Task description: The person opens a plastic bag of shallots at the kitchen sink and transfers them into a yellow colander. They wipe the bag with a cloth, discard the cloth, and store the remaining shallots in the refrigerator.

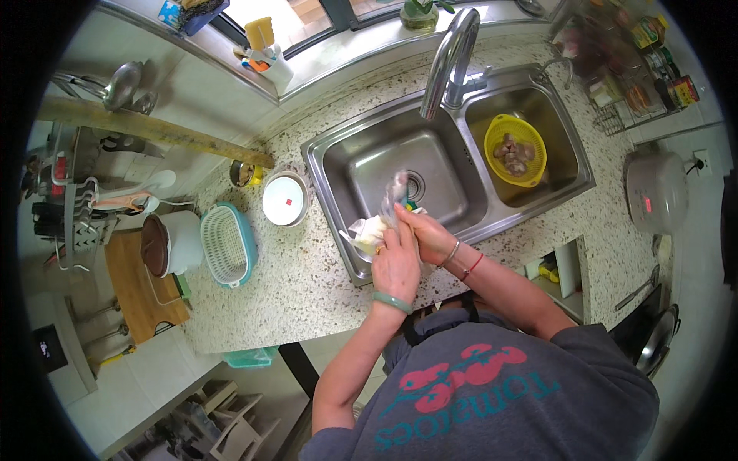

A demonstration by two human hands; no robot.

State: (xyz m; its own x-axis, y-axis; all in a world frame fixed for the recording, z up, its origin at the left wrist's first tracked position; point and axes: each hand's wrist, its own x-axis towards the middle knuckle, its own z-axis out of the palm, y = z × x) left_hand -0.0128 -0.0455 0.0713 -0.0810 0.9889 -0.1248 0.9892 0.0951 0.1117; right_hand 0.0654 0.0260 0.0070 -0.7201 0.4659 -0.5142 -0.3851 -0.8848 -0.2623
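Over the front of the left sink basin, my two hands are close together on a thin, greyish plastic bag (pixel 390 201). Its far end is pinkish, and I cannot make out what is inside. My left hand (pixel 396 265), with a green bangle at the wrist, has its fingers closed round the lower part of the bag. From the other side my right hand (pixel 428 237) pinches it, a silver bracelet and a red cord on that wrist. Beside my left fingers is a crumpled white and yellowish wrapper (pixel 369 230); whether it belongs to the bag I cannot tell.
In the right basin stands a yellow colander (pixel 498 170) with pinkish meat pieces (pixel 513 154). A chrome faucet (pixel 450 65) arches over the sink (pixel 330 192). Left of it are a white-lidded bowl (pixel 284 201), a blue-and-white basket (pixel 247 244) and a white pot (pixel 184 242) with a brown lid.
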